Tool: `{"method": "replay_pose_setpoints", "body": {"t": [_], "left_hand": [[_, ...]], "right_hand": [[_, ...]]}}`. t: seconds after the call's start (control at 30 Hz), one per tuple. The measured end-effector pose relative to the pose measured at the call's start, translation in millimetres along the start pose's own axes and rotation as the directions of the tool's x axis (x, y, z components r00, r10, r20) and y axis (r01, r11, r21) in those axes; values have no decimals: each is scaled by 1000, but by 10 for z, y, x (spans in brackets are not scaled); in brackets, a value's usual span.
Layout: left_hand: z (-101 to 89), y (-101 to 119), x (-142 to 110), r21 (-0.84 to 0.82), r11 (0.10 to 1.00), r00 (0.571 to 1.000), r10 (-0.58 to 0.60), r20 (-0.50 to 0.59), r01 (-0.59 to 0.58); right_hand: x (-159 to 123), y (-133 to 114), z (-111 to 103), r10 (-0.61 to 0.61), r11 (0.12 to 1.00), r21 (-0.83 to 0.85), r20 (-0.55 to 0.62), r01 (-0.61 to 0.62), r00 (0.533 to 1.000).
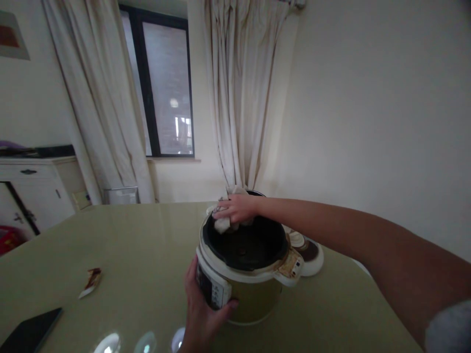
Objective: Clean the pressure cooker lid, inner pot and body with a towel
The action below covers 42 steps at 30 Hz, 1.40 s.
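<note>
An electric pressure cooker (257, 299) stands lidless on the table, its dark inner pot (253, 245) showing. My left hand (206, 314) is closed against its lower left side, fingers and thumb either side of the control panel (214, 289). Over the far left of the rim, my right hand (239, 208) presses a crumpled pale cloth (224, 224) with a dark pattern; the fingers are partly spread over it. Brownish stains mark the handle-like rim bracket (289, 267) on the right. The pot's bottom is too dark to make out well.
The greenish table (147, 245) carries a stained crumpled tissue (91, 280) and a flat dark device (33, 329) at left. A white and brown round object (312, 255), perhaps the lid, lies behind the cooker. Curtains (243, 98) and a white cabinet (37, 191) stand beyond.
</note>
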<state>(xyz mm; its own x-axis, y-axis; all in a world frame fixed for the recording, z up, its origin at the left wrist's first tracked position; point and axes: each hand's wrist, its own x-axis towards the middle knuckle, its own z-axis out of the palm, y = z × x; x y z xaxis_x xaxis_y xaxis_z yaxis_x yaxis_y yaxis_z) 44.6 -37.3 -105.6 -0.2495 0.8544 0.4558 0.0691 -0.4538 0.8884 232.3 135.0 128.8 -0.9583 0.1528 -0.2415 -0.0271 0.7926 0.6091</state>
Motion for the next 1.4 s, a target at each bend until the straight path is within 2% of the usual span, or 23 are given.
{"method": "replay_pose_setpoints", "body": {"t": [0.07, 0.13, 0.17, 0.23, 0.3, 0.33, 0.43, 0.5, 0.57, 0.63, 0.7, 0.8, 0.83, 0.93, 1.0, 1.1, 1.17, 1.23, 1.3, 1.4], "left_hand": [[-29, -30, 4, 19, 998, 998, 55, 13, -56], [-69, -61, 14, 66, 993, 994, 97, 41, -100], [-92, -73, 21, 94, 988, 992, 114, 61, -119], [-135, -90, 38, 142, 979, 986, 136, 93, -149], [-166, -100, 52, 165, 975, 985, 135, 106, -151], [-172, -102, 57, 166, 975, 986, 132, 106, -148], [-147, -97, 51, 118, 985, 987, 116, 115, -129], [-101, -70, 30, 58, 993, 990, 98, 106, -105], [-53, -22, 5, 17, 997, 994, 75, 80, -76], [-22, 37, -13, 10, 998, 997, 63, 53, -64], [-13, 88, -20, 16, 998, 998, 54, 45, -55], [-29, 107, -16, 12, 1000, 998, 23, 56, -24], [-38, 91, -13, 15, 1000, 998, 12, 58, -13], [-67, -5, 1, 11, 1000, 997, 18, 73, -19], [-82, -75, 13, -9, 999, 994, 50, 93, -49], [-80, -102, 24, -38, 997, 989, 72, 128, -68], [-62, -63, 22, -52, 997, 989, 55, 136, -48], [-46, -13, 13, -69, 997, 991, 28, 129, -20], [-54, 9, -3, -69, 998, 992, -1, 124, 9], [-118, -30, -21, 40, 997, 994, -62, 94, 59]], "right_hand": [[-141, -66, 46, 218, 975, 42, 18, -218, 976], [-312, -128, 64, 426, 894, 132, 46, -428, 904], [-401, -148, 58, 532, 823, 197, 63, -534, 844], [-585, -169, 18, 713, 622, 333, 135, -709, 688], [-788, -190, -48, 798, 418, 427, 249, -802, 549], [-897, -211, -89, 805, 342, 459, 307, -820, 508], [-1233, -340, -236, 775, 217, 519, 423, -827, 469], [-1417, -460, -337, 743, 175, 568, 460, -804, 486], [-1527, -554, -410, 704, 163, 618, 473, -769, 529], [-1546, -581, -431, 689, 175, 641, 463, -748, 557], [-1475, -522, -393, 693, 220, 619, 445, -754, 567], [-1219, -308, -258, 715, 303, 553, 406, -776, 569], [-1099, -221, -205, 734, 323, 522, 389, -789, 557], [-643, 19, -67, 791, 350, 450, 327, -822, 516], [-273, 121, -27, 801, 367, 478, 274, -798, 532], [316, 135, -97, 769, 426, 615, 140, -663, 624], [651, 49, -231, 698, 495, 693, 42, -524, 715], [869, -88, -405, 586, 563, 739, -41, -371, 809], [938, -252, -585, 458, 602, 766, -100, -226, 883], [779, -506, -828, 302, 621, 781, -151, -74, 941]]}}
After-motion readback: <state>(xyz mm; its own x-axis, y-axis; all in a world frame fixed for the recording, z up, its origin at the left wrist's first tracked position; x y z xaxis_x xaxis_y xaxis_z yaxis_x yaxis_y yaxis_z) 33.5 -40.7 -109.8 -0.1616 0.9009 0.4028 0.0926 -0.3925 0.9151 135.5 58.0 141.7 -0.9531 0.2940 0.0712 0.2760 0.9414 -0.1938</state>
